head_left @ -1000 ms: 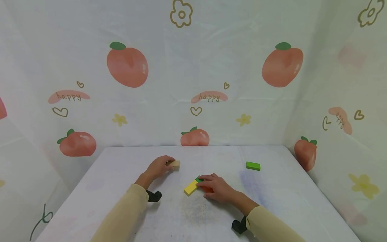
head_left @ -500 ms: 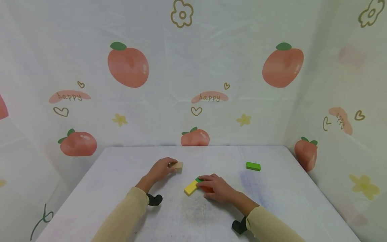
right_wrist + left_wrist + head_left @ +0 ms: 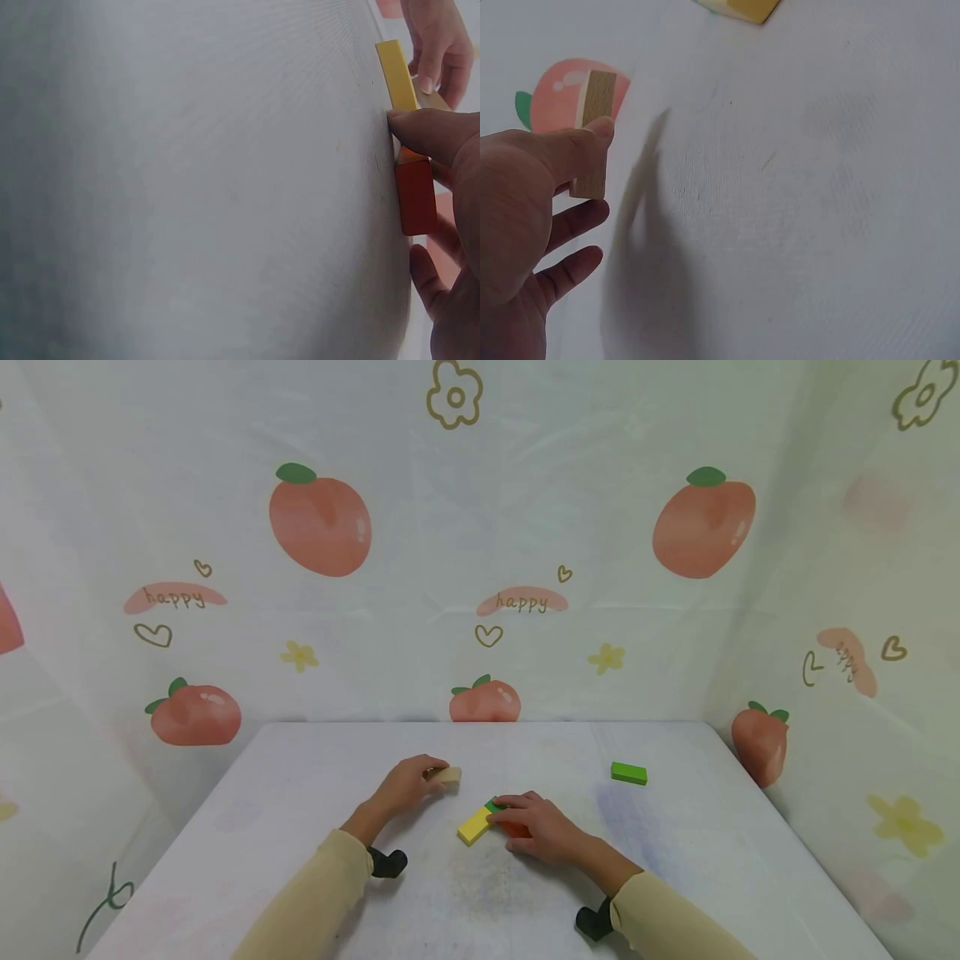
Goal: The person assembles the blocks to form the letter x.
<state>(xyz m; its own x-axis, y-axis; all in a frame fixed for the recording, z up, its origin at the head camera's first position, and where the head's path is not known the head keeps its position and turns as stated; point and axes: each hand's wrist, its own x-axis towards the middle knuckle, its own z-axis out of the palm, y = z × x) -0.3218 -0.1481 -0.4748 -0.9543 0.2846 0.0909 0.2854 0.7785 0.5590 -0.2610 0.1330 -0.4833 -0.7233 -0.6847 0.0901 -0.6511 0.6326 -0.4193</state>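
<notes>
Left hand [image 3: 408, 784] holding wooden block [image 3: 598, 97]

The left fingers are pinching it over the counter [image 3: 675, 852], near the yellow block [image 3: 473, 827], which is touching a dark green block [image 3: 492, 805]. The right hand [image 3: 546, 829] is gripping the red block [image 3: 417, 199] between its fingers. A light green block [image 3: 628, 773] is lying well apart.

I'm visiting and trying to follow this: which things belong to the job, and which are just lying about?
In the job, apparently:
wooden block, in the left hand
yellow block, dark green block and red block, at the right hand

Lying about, perhaps:
light green block, apart and untouched
</notes>
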